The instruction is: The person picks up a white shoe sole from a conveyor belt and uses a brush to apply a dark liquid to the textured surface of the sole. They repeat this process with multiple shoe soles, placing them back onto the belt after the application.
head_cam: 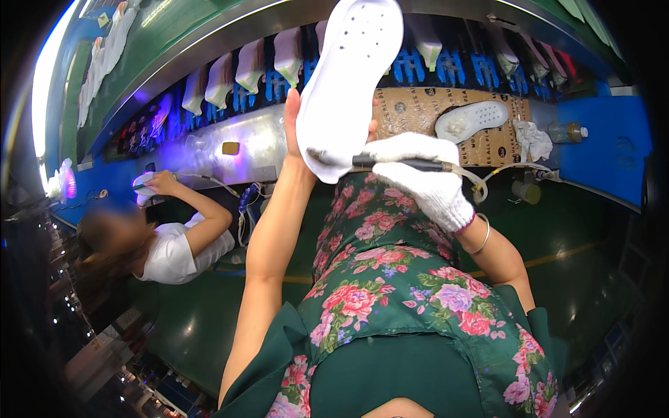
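Observation:
My bare left hand (293,125) holds up a white shoe sole (350,89), with the thumb along its left edge and fingertips showing at its right edge. Several small holes dot the sole's far end. A white knitted glove covers my right hand (431,190), which grips a brush (400,163) by its dark handle. The bristles rest at the sole's near end and look blurred. From the back of the handle runs a clear hose (483,185). Beyond my right hand, a second white sole (473,120) lies on a cardboard sheet (402,112).
White shoe lasts or uppers (287,57) hang along the line among blue holders (410,65). A crumpled white cloth (533,140) and a clear bottle (567,132) lie at right. A brown block (230,148) is on the metal bench (256,133). At left, a co-worker (177,251) holds a sole.

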The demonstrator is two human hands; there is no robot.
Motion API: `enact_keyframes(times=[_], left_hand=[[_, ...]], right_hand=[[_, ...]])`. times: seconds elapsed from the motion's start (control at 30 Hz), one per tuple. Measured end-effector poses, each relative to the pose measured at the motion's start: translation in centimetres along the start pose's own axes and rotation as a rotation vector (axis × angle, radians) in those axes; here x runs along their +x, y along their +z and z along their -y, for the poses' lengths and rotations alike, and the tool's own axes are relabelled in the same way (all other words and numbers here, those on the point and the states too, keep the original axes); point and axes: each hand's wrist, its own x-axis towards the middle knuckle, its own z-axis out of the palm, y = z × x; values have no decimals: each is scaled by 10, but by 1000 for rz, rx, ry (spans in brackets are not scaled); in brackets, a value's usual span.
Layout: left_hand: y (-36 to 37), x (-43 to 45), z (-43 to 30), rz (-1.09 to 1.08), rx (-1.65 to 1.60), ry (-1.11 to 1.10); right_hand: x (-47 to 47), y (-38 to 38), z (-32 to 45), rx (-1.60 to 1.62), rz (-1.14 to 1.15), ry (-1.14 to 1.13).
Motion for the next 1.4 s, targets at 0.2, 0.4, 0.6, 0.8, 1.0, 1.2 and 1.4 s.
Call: enact_keyframes(times=[0.2,0.4,0.6,0.8,1.0,1.2,1.4], left_hand=[[13,-23,31,-158,12,-9],[3,-30,31,-230,-39,52],[6,-32,6,-290,142,128],[6,-30,-13,-46,317,219],[12,-38,-20,-89,471,248],[7,-47,-14,-145,439,228],[8,-36,22,-263,494,113]], right_hand=[[54,-47,13,-754,-235,-611],[44,-32,8,-941,-145,-788],[3,8,-1,-297,147,-398],[-2,5,-16,58,294,-33],[-3,-21,-32,665,149,-11],[4,-30,-27,1008,-4,-113],[60,-42,22,1080,109,-390]])
